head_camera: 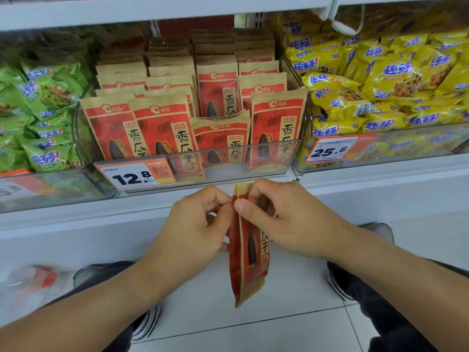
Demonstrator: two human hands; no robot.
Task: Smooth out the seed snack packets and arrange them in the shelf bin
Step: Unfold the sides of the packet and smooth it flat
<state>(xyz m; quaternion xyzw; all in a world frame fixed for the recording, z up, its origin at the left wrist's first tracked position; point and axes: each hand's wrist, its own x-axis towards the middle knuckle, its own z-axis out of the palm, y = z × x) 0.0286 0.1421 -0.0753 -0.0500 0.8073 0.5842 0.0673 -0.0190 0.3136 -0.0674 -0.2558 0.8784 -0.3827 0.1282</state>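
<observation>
1. Position: the person stood before the shelf; the held packet (250, 246) hung in front of and below the clear shelf bin (187, 158), over the pale floor tiles (253, 323) and between the two shoes; it was not yet in the bin.
2. Hands: the left hand (195, 224) pinched the packet's upper left edge between thumb and curled fingers; the right hand (281, 214) pinched the same upper part from the other side, thumb across the front face; both were narrowed on the packet, neither free.
3. Orientation: the long axis ran vertical; the kraft-paper top seal pointed up toward the bin, the bottom seal pointed down at the floor; the packet was turned nearly edge-on, its printed face angled to the person's right (only a strip of the seed picture showed).
4. Bin contents: the other packets (162, 133) stood upright in rows facing forward; one short packet (220, 141) sat lower in the front row, slumped or sunk, I could not tell which.
5. Risks, as judged: both grips were high, so the lower half hung unsupported and could stay creased; the packet might catch the bin's front wall on entry and buckle; pushing it in could tip the front row; a slack pinch could drop it to the floor.
</observation>
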